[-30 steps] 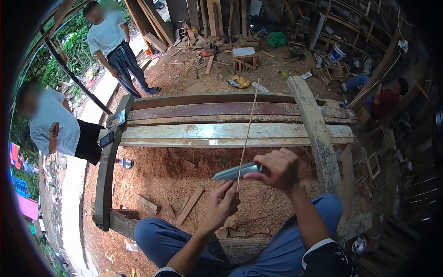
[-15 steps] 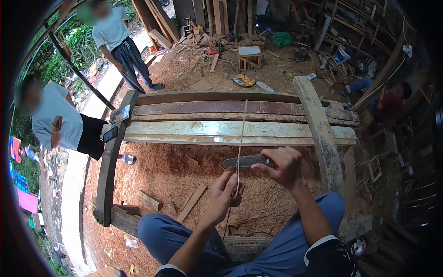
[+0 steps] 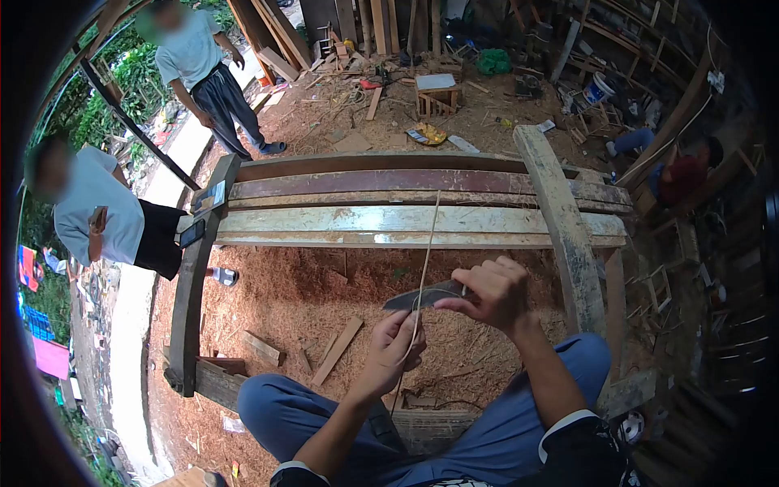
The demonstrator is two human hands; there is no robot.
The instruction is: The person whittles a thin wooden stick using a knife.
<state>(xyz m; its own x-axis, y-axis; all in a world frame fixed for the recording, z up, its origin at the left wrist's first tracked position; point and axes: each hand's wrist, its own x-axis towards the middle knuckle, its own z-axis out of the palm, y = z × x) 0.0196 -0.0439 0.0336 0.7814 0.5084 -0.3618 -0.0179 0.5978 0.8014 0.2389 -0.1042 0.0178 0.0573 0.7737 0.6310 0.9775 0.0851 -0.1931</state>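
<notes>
Over sawdusty floor (image 3: 264, 296), left hand (image 3: 393, 347) pinching thin pale strip (image 3: 431, 243), right hand (image 3: 495, 294) gripping knife (image 3: 403, 302) across it; looks mid-shave, next stroke probably wants shallow blade angle.

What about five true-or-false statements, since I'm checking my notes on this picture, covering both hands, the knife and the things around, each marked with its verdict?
1. The right hand holds the knife. True.

2. The left hand is empty. False: the left hand grips the thin stick.

3. In this view, the blade crosses the stick above the left hand. True.

4. The yellow packet lies on top of the planks. False: the yellow packet lies on the ground beyond the planks.

5. The bucket is to the right of the packet in the picture. True.
</notes>
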